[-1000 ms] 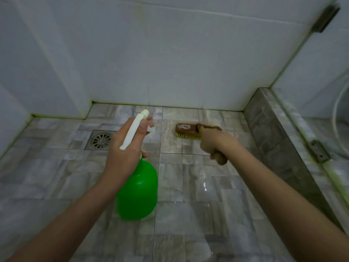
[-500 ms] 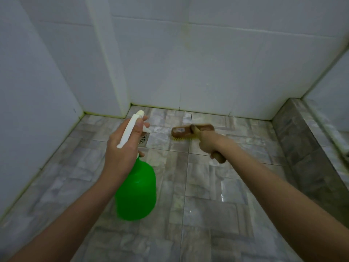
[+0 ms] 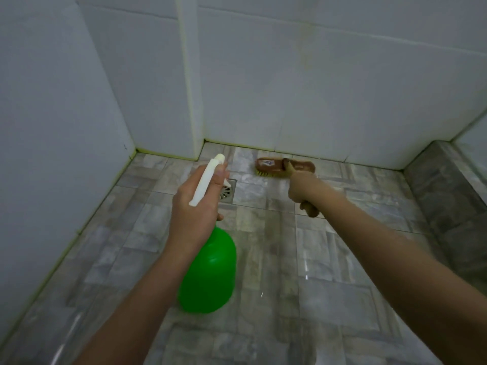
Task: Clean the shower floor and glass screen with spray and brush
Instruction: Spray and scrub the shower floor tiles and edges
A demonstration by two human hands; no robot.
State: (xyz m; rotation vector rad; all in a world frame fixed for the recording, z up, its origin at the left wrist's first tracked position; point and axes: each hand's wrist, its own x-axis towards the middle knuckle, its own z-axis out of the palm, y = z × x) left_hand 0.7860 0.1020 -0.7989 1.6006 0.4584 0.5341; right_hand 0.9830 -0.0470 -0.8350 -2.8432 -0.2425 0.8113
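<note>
Left grip (image 3: 195, 206) is clenching round the neck of the green spray bottle (image 3: 208, 275) — fingers are wrapping the white trigger head (image 3: 207, 180), and the nozzle is pointing away toward the back corner. The bottle is hanging tilted under the hand, in the air above the shower floor (image 3: 342, 299), with its base toward the camera. Cannot tell whether the trigger is being squeezed.

Right grip (image 3: 301, 188) is grasping the handle of the scrub brush (image 3: 271, 165), and the handle's butt end is sticking out below the fist. The brush head is lying crosswise with its yellow bristles facing down, looking to be touching the floor tiles just in front of the back wall (image 3: 316, 88).

The square metal drain (image 3: 228, 193) is sitting between the two grips, partly hidden behind the trigger head, near the brush head but apart from it. The floor tiles are grey and marbled, glinting in spots. A yellow-green line is running along the foot of the left wall (image 3: 52, 127) and the back wall. A raised tiled kerb (image 3: 442, 196) is bounding the floor on the right.
</note>
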